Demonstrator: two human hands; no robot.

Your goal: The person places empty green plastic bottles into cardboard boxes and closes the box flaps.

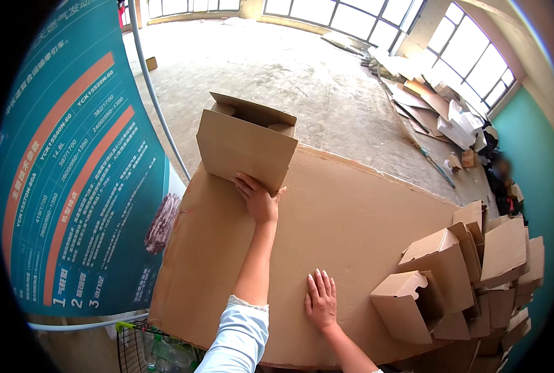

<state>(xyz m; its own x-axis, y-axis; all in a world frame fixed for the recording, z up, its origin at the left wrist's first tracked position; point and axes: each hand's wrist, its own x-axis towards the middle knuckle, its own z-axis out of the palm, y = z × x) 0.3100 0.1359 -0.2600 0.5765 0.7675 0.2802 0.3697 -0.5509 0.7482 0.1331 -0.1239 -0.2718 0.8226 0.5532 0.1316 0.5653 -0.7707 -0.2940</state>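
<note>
Standing at the far left corner of the big flat brown cardboard sheet (351, 211): a small brown cardboard box (246, 146) with its top flaps open. Hanging a little over that far edge. Touching the near bottom edge of the box with the left hand (259, 199), arm stretched far out in a light blue sleeve (239, 336), fingers bent up against the box side. Not wrapping around it, just pressing or holding the edge; hard to tell which.

Lying flat on the sheet near the close edge: the right hand (321, 301), fingers spread a little, palm down, holding nothing. Sitting well apart from the box, with bare cardboard in between.

Leaning together at the right edge of the sheet: a heap of folded brown cardboard boxes (463, 273), just beside the right hand. Standing along the left side: a tall teal and orange banner (72, 174). Lying past the far edge: a grey concrete floor (277, 68).
</note>
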